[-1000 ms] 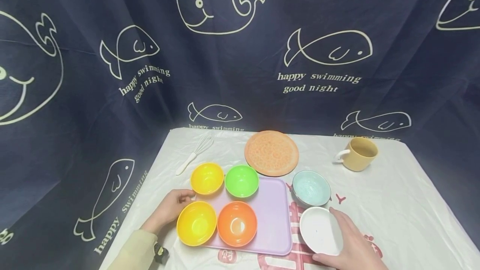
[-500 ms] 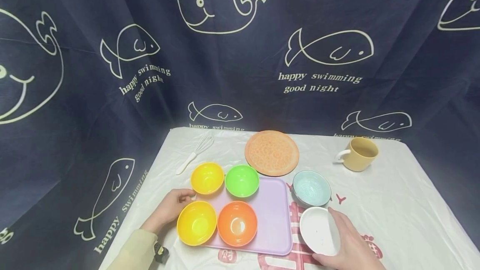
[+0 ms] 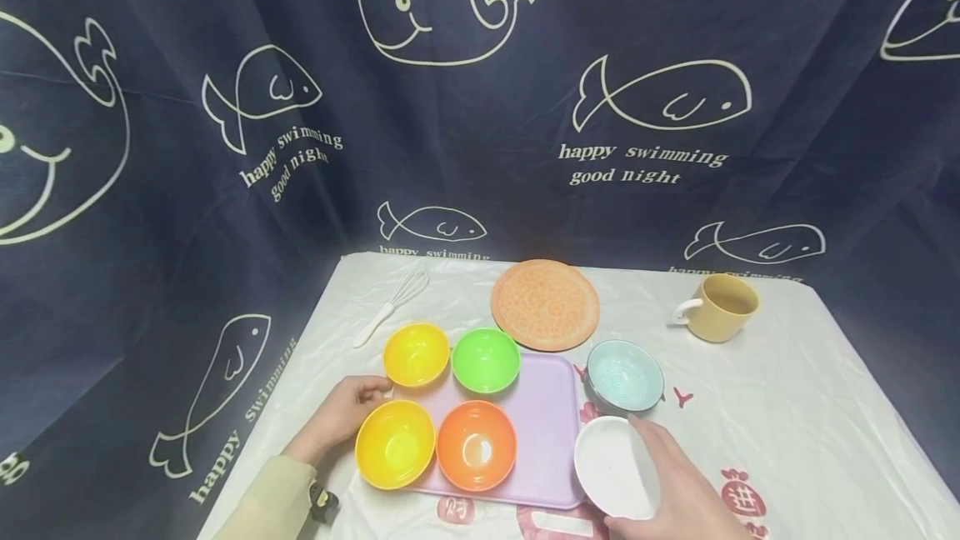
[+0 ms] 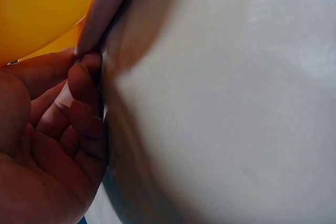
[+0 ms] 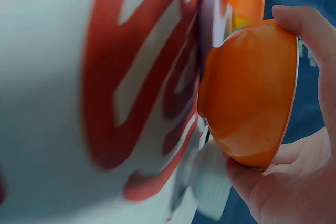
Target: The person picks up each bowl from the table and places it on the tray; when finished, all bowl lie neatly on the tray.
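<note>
My right hand (image 3: 678, 486) grips a bowl (image 3: 617, 467) by opposite sides of its rim; the bowl is white inside and its orange outer wall (image 5: 252, 87) shows in the right wrist view. It overlaps the right edge of a lilac tray (image 3: 546, 432). At the tray's left edge, my left hand (image 3: 347, 413) pinches the border with curled fingers (image 4: 84, 85). On the tray sit a far yellow bowl (image 3: 416, 355), a green bowl (image 3: 486, 360), a near yellow bowl (image 3: 395, 444) and an orange bowl (image 3: 477, 446).
A light blue bowl (image 3: 625, 375) stands just beyond the held one. Farther back are a round orange-brown board (image 3: 545, 305), a mustard mug (image 3: 720, 308) with a white handle, and a white whisk (image 3: 390, 307). A dark blue printed curtain (image 3: 480, 123) hangs behind the table.
My right hand has brought the white-and-orange bowl leftward, from beside the tray to its right edge. The left hand keeps its place at the tray's left edge.
</note>
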`<action>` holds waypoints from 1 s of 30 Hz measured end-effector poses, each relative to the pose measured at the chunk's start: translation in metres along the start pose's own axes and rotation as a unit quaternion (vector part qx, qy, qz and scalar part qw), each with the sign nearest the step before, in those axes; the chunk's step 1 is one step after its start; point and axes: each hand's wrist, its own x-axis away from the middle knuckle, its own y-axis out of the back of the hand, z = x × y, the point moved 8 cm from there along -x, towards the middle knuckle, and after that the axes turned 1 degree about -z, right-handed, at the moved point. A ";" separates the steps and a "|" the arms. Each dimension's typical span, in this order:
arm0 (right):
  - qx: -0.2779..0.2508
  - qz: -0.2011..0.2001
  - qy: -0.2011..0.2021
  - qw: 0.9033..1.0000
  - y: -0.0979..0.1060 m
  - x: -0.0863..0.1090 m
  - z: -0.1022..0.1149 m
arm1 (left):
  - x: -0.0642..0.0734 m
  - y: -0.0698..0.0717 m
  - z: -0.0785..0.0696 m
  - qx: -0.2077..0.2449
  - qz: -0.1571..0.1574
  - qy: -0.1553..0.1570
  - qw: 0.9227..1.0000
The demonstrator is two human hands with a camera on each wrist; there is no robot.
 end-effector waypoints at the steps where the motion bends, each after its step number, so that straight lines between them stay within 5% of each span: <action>1: -0.004 0.003 0.002 1.000 -0.002 -0.002 0.005 | 0.000 0.000 -0.001 -0.001 -0.001 -0.001 1.000; 7: -0.016 0.021 0.018 0.999 -0.018 -0.018 0.027 | 0.000 0.000 -0.002 -0.002 0.000 -0.003 1.000; 15: -0.030 0.065 -0.010 0.997 -0.038 -0.028 0.042 | -0.002 -0.002 -0.002 -0.009 0.000 -0.008 1.000; 30: -0.016 0.082 -0.040 0.996 -0.057 -0.023 0.033 | -0.002 -0.001 0.001 -0.014 -0.001 0.011 1.000</action>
